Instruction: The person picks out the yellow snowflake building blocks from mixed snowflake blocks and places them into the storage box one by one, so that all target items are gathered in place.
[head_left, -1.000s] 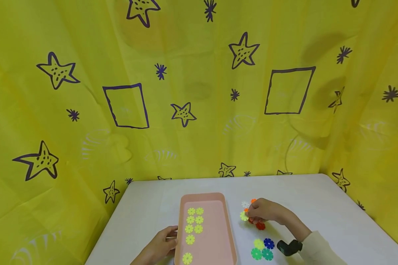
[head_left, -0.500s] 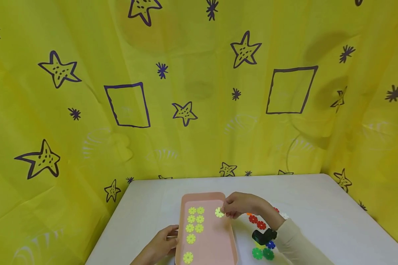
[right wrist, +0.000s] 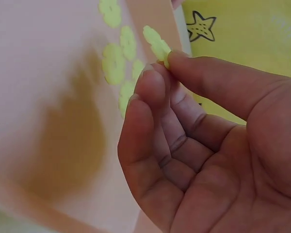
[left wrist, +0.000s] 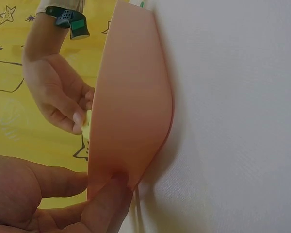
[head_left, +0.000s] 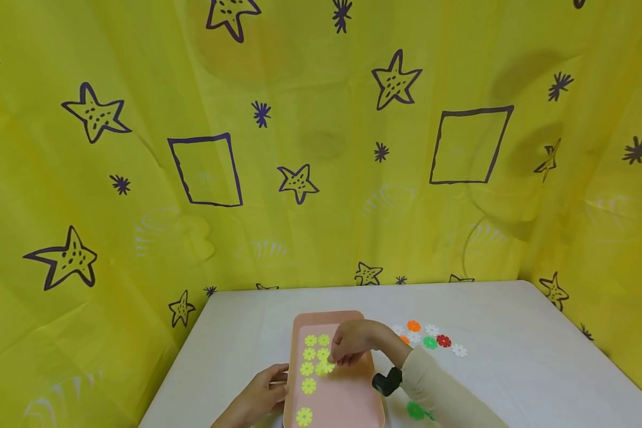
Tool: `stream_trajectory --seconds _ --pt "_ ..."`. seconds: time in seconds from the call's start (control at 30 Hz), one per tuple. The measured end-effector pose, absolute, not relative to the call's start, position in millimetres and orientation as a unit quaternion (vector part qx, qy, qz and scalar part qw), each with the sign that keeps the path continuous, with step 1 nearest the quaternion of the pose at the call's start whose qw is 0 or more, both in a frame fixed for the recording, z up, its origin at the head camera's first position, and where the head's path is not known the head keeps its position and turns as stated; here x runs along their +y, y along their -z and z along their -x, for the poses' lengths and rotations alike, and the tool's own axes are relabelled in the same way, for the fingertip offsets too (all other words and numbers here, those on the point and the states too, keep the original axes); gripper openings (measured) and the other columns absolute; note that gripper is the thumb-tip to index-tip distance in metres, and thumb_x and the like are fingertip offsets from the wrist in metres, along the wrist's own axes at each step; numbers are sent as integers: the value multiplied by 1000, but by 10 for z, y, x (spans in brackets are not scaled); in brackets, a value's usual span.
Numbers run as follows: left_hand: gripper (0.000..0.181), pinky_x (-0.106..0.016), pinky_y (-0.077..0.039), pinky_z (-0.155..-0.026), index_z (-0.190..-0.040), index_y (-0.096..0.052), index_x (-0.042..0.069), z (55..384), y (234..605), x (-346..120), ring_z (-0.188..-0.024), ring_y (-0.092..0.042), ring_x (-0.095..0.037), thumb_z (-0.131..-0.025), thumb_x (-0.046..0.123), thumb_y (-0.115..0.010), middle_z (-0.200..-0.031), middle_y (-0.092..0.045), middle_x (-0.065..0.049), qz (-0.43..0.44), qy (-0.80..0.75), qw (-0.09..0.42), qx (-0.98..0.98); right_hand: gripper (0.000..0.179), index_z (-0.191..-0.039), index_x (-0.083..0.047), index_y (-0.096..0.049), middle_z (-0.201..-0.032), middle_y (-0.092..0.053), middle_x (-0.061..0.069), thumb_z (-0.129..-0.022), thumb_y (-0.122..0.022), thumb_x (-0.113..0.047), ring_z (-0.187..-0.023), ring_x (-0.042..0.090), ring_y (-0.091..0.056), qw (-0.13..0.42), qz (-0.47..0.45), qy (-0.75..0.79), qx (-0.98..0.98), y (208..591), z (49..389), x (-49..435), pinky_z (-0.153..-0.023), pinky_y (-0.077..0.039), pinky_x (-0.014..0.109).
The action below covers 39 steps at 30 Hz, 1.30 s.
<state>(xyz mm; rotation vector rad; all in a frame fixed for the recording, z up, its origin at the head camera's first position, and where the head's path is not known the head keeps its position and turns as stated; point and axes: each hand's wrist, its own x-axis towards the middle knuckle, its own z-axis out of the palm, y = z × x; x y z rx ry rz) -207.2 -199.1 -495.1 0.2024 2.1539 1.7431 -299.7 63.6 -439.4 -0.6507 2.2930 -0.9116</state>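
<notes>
My right hand (head_left: 351, 342) is over the pink tray (head_left: 348, 401), pinching a yellow snowflake disc (right wrist: 156, 44) between thumb and fingertips. In the head view this disc overlaps the right column of yellow discs laid on the tray floor. Those lie in two columns near the left wall, with one disc (head_left: 308, 386) below them and another (head_left: 304, 417) nearer the front. At the tray's left side my left hand (head_left: 262, 389) holds the wall. In the left wrist view its thumb meets the rim and a fingertip presses the outer face (left wrist: 131, 92).
Right of the tray, loose discs in white, orange (head_left: 414, 326), green (head_left: 430, 342) and red (head_left: 443, 340) lie on the white table (head_left: 513, 333). A green disc (head_left: 415, 410) shows nearer the front, partly behind my right sleeve. A yellow patterned curtain (head_left: 321, 238) surrounds the table.
My right hand has moved left from the loose discs on the table, over the tray's right rim, to the yellow columns, bringing a yellow disc. The left hand has stayed at the tray.
</notes>
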Motion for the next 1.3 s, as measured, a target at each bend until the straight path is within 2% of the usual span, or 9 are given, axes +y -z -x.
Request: stream_trajectory --seconds 0.2,0.37,0.63,1.07,1.3 --pt "55 -52 -61 -95 -147 -33 -24 2074 4954 -1998 -120 -65 -40 -101 -3 -53 -133 -55 -35 -69 -613 177 767 23 -73 -3 -73 -65 -66 -1 -94 -76 -11 -59 8 -58 319 224 334 858 4428 2990 499 -59 -55 19" --pt "55 -52 -61 -96 -147 -33 -24 2076 4955 -2001 -120 -65 -40 -101 -2 -54 -133 -56 -34 -66 -612 179 767 21 -73 -1 -76 -63 -67 0 -92 -78 -8 -55 7 -59 327 211 324 862 4476 2974 449 -60 -58 21" --pt "56 -51 -61 -96 -148 -32 -24 2077 4948 -1996 -121 -64 -41 -102 0 -54 -135 -55 -35 -60 -607 182 771 25 -66 -2 -75 -58 -66 2 -90 -82 -10 -50 7 -59 323 183 297 880 4558 2890 413 -55 -56 20" --pt "55 -51 -61 -95 -147 -33 -24 2064 4922 -1984 -119 -65 -38 -102 -1 -54 -133 -56 -33 -56 -605 179 774 28 -66 -4 -76 -58 -69 3 -90 -83 -16 -51 9 -64 311 183 252 898 4586 2808 323 -58 -60 24" --pt "54 -51 -61 -95 -147 -35 -23 2065 4916 -1971 -119 -66 -38 -102 0 -54 -133 -57 -32 -43 -599 184 778 34 -61 -7 -72 -53 -65 -1 -90 -83 -19 -48 8 -61 279 183 199 921 4599 2779 273 -54 -55 20"
